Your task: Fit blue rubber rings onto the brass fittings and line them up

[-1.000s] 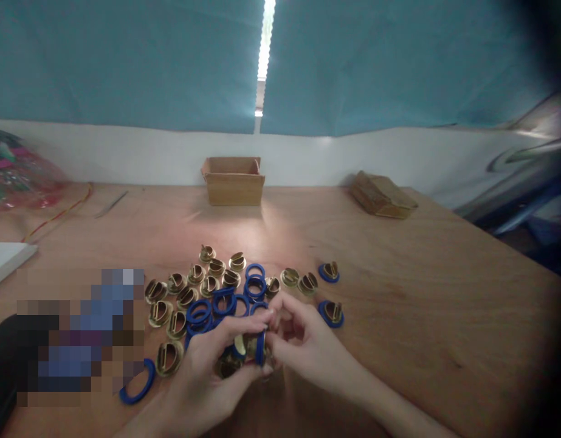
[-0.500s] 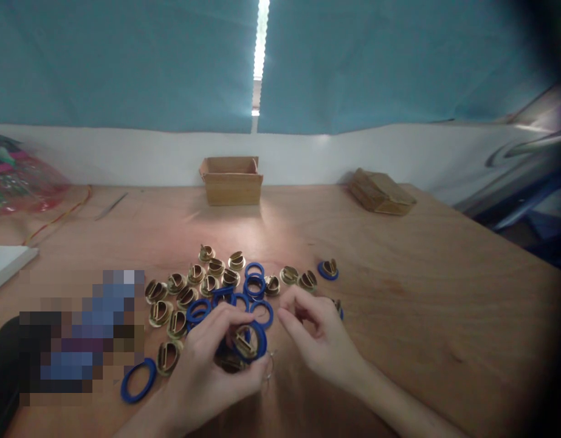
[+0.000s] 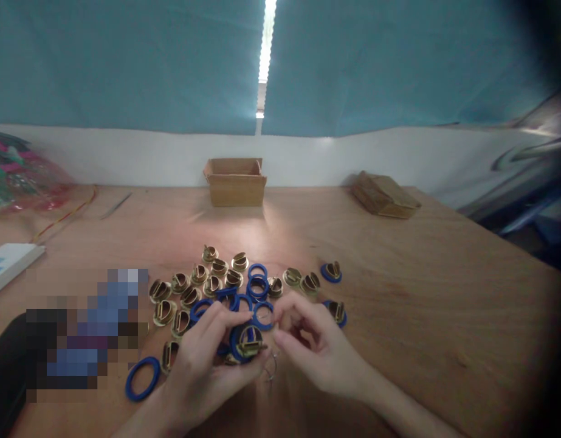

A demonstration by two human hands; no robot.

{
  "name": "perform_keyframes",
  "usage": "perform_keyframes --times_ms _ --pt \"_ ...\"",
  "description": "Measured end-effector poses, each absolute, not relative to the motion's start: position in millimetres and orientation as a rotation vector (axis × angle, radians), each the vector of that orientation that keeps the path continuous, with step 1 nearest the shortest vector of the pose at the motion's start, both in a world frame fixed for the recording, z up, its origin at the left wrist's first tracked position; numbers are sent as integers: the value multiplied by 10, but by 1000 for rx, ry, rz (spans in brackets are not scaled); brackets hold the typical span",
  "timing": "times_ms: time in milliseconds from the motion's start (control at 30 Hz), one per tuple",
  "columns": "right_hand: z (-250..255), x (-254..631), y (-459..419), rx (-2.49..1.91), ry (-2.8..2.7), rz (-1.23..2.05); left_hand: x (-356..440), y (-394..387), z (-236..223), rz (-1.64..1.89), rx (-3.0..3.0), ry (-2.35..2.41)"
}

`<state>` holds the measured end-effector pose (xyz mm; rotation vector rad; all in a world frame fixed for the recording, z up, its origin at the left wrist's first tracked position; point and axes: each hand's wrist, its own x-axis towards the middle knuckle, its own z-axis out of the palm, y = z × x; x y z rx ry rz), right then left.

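Observation:
My left hand point(image 3: 211, 353) grips a round brass fitting point(image 3: 250, 345) with a blue ring point(image 3: 236, 342) around it, tilted between thumb and fingers. Close by on the right, my right hand point(image 3: 310, 344) is closed in a pinch; whatever its fingertips hold is too small to make out. Several loose brass fittings point(image 3: 164, 312) lie beyond and left of my hands, among several blue rings point(image 3: 263, 316). A thin wire ring point(image 3: 271, 368) rests on the table under my fingers. On the right, two fittings sit in blue rings, one of them a ringed fitting point(image 3: 337, 312) beside my right hand.
An open cardboard box point(image 3: 237, 190) stands at the back of the wooden table point(image 3: 444, 304), with a brown folded package point(image 3: 385, 194) to its right. At left are a white box point(image 3: 11, 264), a thin metal tool point(image 3: 116, 205), clear plastic bags point(image 3: 25, 176) and a blurred-out object point(image 3: 98, 322).
The brass fitting in my left hand has turned, so its bar now points toward my right hand. My right fingertips have drawn together near it. The view has shifted slightly.

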<state>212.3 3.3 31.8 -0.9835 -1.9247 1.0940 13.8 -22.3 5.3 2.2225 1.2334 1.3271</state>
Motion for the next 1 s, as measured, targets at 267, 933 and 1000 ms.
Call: perform_keyframes --times_ms 267,933,1000 --pt "149 2102 -37 -652 -2255 313 88 -244 -36 1159 2416 1142" --pt "431 3359 -154 -1896 -2350 886 205 -166 18 952 2516 1275" --pt "371 3361 -217 -2002 -2301 729 242 -196 -25 886 2589 1270"
